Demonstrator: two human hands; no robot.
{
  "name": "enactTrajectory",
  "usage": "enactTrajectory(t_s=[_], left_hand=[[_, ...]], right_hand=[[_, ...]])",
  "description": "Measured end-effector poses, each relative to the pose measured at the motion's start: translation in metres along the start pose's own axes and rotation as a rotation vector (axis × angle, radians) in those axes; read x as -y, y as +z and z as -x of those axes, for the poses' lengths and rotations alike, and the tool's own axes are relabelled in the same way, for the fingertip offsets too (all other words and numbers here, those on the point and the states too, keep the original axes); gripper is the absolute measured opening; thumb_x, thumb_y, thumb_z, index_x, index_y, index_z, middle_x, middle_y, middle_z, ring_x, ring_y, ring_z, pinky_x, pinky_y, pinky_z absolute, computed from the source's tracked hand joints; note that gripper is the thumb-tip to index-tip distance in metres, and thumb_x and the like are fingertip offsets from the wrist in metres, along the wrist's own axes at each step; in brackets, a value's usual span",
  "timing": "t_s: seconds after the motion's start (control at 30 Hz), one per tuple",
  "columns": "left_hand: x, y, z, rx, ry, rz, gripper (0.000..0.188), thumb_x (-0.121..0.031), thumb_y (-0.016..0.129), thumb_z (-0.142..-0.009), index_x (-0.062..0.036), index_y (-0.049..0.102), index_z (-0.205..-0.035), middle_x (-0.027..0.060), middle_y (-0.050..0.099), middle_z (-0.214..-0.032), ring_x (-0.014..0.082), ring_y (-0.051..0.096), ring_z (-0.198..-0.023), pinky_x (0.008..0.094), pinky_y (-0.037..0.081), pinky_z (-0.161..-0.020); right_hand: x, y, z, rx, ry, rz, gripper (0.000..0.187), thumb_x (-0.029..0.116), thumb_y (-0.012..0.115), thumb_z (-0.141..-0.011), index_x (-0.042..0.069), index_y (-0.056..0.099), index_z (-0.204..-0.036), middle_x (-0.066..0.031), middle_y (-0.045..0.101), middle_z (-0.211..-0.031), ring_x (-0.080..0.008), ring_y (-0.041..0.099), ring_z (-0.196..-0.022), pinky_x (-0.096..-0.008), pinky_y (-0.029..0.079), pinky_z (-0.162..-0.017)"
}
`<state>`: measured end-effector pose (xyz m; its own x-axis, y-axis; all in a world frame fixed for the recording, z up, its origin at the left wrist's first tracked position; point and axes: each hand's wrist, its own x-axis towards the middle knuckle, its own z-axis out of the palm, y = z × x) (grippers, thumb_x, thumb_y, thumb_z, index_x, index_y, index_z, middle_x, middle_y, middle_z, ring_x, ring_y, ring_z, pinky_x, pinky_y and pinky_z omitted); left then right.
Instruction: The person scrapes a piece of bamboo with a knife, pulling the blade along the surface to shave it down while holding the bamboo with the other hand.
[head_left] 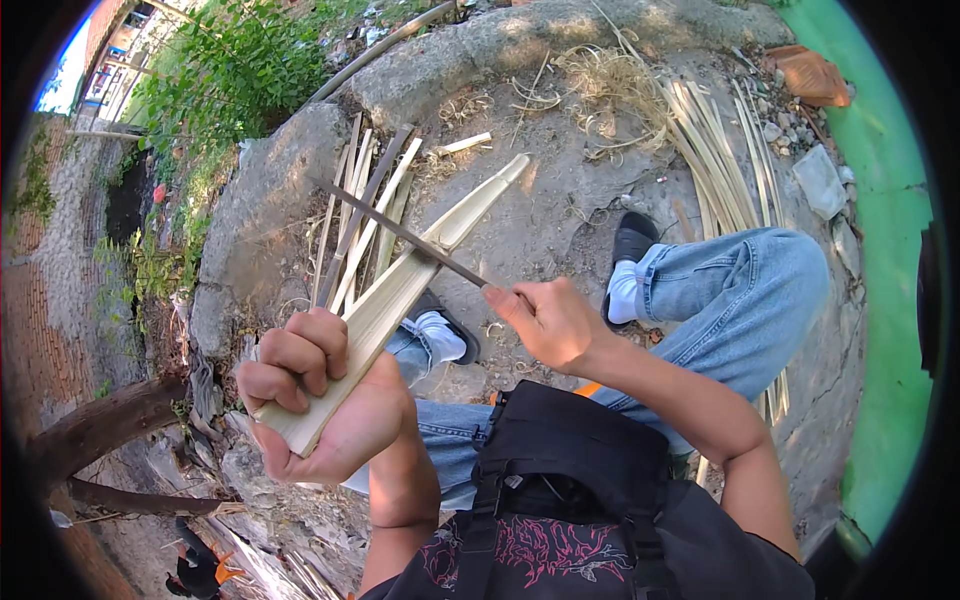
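Note:
My left hand (pixel 325 390) is wrapped round the wide near end of a pale split bamboo slat (pixel 385 300), which slants up and away to the right and narrows toward its far end. In my right hand (pixel 545 322) is a long, thin, dark knife (pixel 400 230), its handle mostly hidden by my fingers. The blade lies across the slat about midway along, its tip pointing to the far left. Where blade and slat cross, a small raised bit of pale wood shows.
Several strips (pixel 365 205) lie on the ground beyond my left hand. A larger bundle of pale strips (pixel 715 150) lies at the far right, beside curled shavings (pixel 610 85). A low concrete kerb (pixel 440 75) curves along the back. A green wall (pixel 890 250) stands on the right.

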<state>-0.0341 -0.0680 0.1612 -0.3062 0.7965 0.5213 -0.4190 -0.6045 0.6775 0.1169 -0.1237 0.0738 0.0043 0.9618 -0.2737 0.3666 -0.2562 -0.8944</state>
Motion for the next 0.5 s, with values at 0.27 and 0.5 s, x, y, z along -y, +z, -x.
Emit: enactTrajectory(t_s=[0.27,0.5], left_hand=[[0.007,0.004,-0.005,-0.008,-0.014,0.005,0.031,-0.036,0.042,-0.074,-0.0134,0.025,-0.062,0.0005,0.023,-0.053,0.0104,0.022,-0.045,0.0272,0.019,-0.047],[0.008,0.004,0.003,0.054,-0.017,-0.006,0.033,-0.037,0.043,-0.076,-0.0129,0.026,-0.062,0.0004,0.024,-0.054,0.0099,0.021,-0.046,0.0271,0.018,-0.047]], right_hand=[[-0.01,0.002,-0.013,-0.034,-0.068,0.052,0.059,0.05,0.048,-0.089,-0.001,0.058,-0.06,-0.0189,0.049,-0.047,-0.0378,0.055,-0.048,-0.0428,0.042,-0.047],[-0.011,-0.008,-0.021,-0.02,0.006,0.085,0.06,0.05,0.05,-0.088,-0.001,0.055,-0.057,-0.0204,0.05,-0.049,-0.0389,0.056,-0.051,-0.0436,0.044,-0.051]])
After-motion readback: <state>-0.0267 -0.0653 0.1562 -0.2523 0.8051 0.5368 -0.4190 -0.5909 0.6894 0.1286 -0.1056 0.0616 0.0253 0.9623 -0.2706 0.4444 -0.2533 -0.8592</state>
